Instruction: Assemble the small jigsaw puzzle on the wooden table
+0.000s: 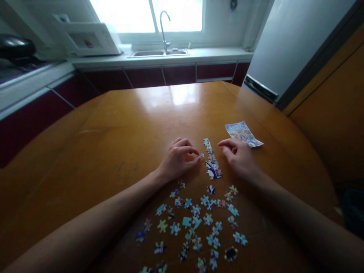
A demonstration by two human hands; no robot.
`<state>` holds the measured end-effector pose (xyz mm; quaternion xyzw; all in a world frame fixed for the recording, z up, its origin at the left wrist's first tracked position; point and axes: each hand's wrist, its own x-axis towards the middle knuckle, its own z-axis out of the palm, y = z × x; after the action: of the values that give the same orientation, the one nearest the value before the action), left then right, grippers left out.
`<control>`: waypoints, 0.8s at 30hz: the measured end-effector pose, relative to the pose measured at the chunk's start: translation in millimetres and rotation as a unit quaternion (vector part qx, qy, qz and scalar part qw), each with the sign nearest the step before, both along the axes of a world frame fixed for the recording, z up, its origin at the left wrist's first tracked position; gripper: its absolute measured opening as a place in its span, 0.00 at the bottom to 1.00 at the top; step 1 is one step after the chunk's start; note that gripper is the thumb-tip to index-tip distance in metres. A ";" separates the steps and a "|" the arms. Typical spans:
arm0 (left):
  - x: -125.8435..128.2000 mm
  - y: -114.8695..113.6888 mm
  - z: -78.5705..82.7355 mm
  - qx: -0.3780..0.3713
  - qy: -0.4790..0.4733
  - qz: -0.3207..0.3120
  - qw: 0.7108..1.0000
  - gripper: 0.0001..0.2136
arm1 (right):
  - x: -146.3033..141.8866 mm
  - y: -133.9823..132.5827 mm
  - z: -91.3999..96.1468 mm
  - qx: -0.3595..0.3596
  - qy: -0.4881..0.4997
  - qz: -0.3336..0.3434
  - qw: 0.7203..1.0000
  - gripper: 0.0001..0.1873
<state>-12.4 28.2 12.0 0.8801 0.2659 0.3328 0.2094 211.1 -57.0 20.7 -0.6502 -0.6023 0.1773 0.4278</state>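
Note:
My left hand (pixel 182 157) pinches a small jigsaw puzzle piece (pixel 202 155) between thumb and fingertips, just left of a joined puzzle strip (pixel 212 159). That strip is narrow, runs away from me, and has a dark blue and white patch at its near end. On the strip's other side, my right hand (pixel 240 157) rests with loosely curled fingers, a little apart from it; nothing shows in its grip. Many loose puzzle pieces (pixel 196 210), mostly light blue, lie scattered between my forearms.
A creased picture sheet (pixel 243 133) lies beyond my right hand. The wooden table (pixel 127 125) has a rounded edge. Behind it are a counter with a sink (pixel 159 53) and tap, a white microwave-like box (pixel 89 40), and a fridge (pixel 298 41) at the right.

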 end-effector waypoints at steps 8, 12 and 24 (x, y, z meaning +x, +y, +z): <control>0.3 0.8 -0.7 -0.007 0.017 0.012 1.000 0.04 | -5.6 -3.4 -10.9 -0.040 -0.117 0.081 0.989 0.12; 3.1 2.0 -1.8 -0.012 0.024 0.011 1.000 0.04 | -5.2 -3.6 -8.9 -0.046 -0.128 0.091 0.987 0.13; 14.6 3.5 -4.9 0.010 0.084 0.013 0.996 0.04 | -7.9 -2.8 -13.0 -0.028 -0.103 0.075 0.991 0.13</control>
<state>2.3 31.7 7.1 0.9035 0.2907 0.2632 0.1727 203.3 -59.8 7.7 -0.6295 -0.6853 0.1577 0.3305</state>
